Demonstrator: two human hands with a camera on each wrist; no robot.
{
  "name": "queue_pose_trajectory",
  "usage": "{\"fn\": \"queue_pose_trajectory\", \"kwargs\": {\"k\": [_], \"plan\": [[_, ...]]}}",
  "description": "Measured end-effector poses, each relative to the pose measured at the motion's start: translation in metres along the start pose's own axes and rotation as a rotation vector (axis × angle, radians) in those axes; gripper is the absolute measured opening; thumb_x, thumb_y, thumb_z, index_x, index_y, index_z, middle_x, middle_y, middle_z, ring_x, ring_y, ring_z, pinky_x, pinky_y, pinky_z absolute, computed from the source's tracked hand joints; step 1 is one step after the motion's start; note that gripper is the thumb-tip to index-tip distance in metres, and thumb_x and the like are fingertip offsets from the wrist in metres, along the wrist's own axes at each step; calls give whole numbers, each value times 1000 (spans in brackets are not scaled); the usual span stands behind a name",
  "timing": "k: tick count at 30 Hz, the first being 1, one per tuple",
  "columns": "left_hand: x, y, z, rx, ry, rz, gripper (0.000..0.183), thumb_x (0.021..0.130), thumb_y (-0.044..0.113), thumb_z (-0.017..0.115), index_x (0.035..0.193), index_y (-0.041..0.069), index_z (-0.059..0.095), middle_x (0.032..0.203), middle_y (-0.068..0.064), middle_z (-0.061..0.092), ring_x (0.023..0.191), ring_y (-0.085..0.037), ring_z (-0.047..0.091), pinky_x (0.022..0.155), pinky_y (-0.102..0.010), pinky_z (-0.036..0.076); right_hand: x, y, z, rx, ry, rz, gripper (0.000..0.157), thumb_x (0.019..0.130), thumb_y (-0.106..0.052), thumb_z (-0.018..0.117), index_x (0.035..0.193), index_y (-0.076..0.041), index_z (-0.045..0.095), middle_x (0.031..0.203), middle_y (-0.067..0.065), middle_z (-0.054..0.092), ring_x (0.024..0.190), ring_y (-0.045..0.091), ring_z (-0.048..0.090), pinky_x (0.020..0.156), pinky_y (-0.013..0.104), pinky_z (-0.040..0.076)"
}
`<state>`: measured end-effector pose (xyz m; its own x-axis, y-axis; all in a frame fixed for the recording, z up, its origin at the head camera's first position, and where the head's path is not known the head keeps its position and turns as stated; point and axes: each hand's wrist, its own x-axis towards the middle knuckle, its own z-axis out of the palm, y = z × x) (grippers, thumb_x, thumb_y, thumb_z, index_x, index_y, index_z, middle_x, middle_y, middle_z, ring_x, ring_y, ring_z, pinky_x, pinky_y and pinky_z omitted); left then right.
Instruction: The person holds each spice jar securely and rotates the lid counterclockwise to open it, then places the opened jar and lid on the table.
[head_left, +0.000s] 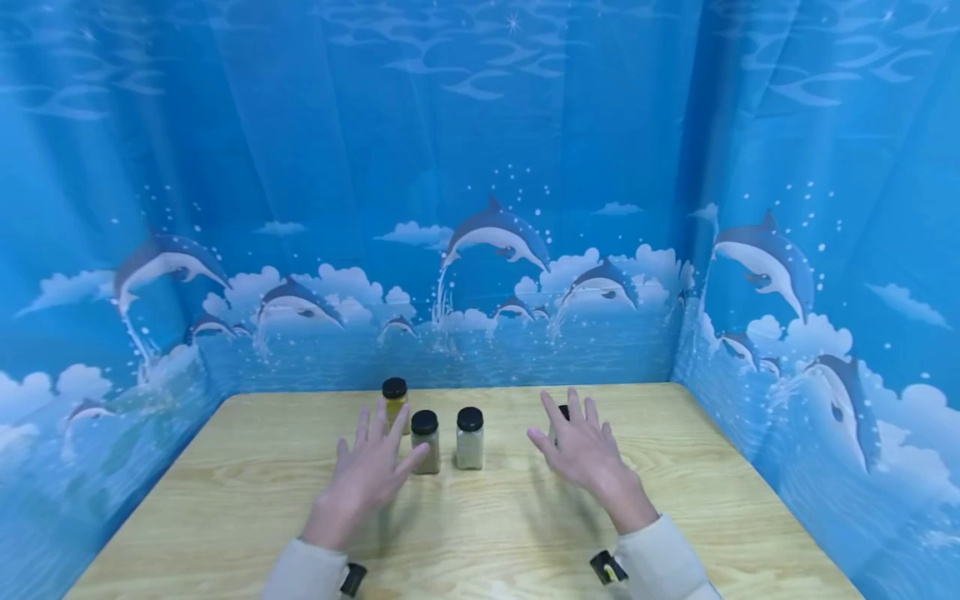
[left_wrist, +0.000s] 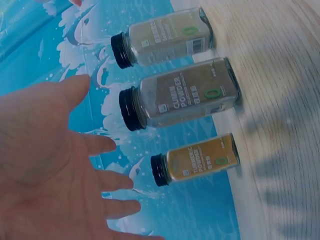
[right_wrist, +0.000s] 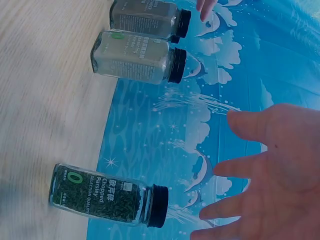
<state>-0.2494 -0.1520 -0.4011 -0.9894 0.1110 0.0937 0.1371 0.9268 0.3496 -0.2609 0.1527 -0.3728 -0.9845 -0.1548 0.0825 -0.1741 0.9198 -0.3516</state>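
My left hand [head_left: 369, 471] is spread above the table, its fingers straight and holding nothing. Nearest to it stand a cumin powder jar [left_wrist: 192, 95] and, farther back, a turmeric powder jar [left_wrist: 202, 159], both glass with black lids. To their right is a jar of pale seasoning powder [head_left: 470, 442]. My right hand [head_left: 588, 454] also hovers with straight, parted fingers, nothing in its grasp. A jar of chopped parsley [right_wrist: 100, 196] stands just beyond it, mostly hidden behind that hand in the head view. All the jars are upright.
The jars share a light wood-grain table [head_left: 495, 533]. A blue curtain [head_left: 480, 167] printed with dolphins hangs behind it and along both sides. Pale sleeves [head_left: 663, 557] cover the forearms, and a dark strap piece [head_left: 607, 568] shows at the right wrist.
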Motion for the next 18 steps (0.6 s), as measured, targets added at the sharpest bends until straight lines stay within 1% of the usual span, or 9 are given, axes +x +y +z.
{"fn": "queue_pose_trajectory", "kwargs": {"k": [2, 4, 7, 10, 14, 16, 18], "plan": [[1, -2, -1, -25, -12, 3, 80, 104, 58, 46, 165, 16, 17, 171, -22, -1, 156, -53, 1, 115, -85, 12, 2, 0, -1, 8, 13, -8, 68, 106, -45, 50, 164, -17, 27, 169, 29, 13, 154, 56, 14, 116, 80, 28], [3, -4, -2, -45, -20, 9, 80, 103, 57, 48, 165, 15, 19, 171, -24, 1, 155, -54, 6, 115, -84, 16, 4, 0, -3, 11, 34, -18, 67, 105, -42, 54, 162, -14, 31, 167, 30, 21, 151, 56, 24, 110, 79, 37], [7, -7, -2, -73, -23, 30, 81, 103, 54, 52, 165, 13, 20, 170, -26, 8, 154, -55, 14, 115, -82, 24, 6, 2, -4, 12, 69, -33, 65, 104, -38, 58, 159, -11, 37, 163, 31, 33, 145, 55, 38, 102, 77, 46], [14, -13, 0, -124, -15, 65, 82, 101, 46, 59, 163, 8, 23, 168, -28, 19, 153, -53, 24, 117, -76, 31, 8, 3, -4, 12, 89, -44, 63, 103, -36, 60, 157, -10, 41, 158, 29, 42, 139, 52, 46, 99, 74, 50], [23, -20, 3, -258, -18, 90, 81, 97, 36, 69, 160, 3, 30, 164, -26, 32, 150, -49, 34, 121, -69, 32, 10, 2, -3, 26, 97, -57, 61, 103, -33, 62, 155, -8, 44, 154, 26, 49, 135, 51, 52, 99, 72, 51], [27, -24, 4, -328, -29, 86, 79, 94, 32, 73, 157, 2, 35, 162, -25, 38, 147, -48, 39, 121, -67, 35, 10, 1, -2, 37, 98, -59, 60, 102, -33, 62, 154, -8, 45, 153, 25, 50, 134, 50, 53, 100, 71, 51], [31, -27, 6, -392, -45, 68, 77, 91, 28, 76, 154, 3, 40, 158, -25, 44, 144, -47, 44, 119, -66, 39, 10, 0, -2, 44, 99, -61, 59, 102, -32, 63, 154, -9, 46, 153, 24, 51, 134, 49, 54, 100, 70, 52]]}}
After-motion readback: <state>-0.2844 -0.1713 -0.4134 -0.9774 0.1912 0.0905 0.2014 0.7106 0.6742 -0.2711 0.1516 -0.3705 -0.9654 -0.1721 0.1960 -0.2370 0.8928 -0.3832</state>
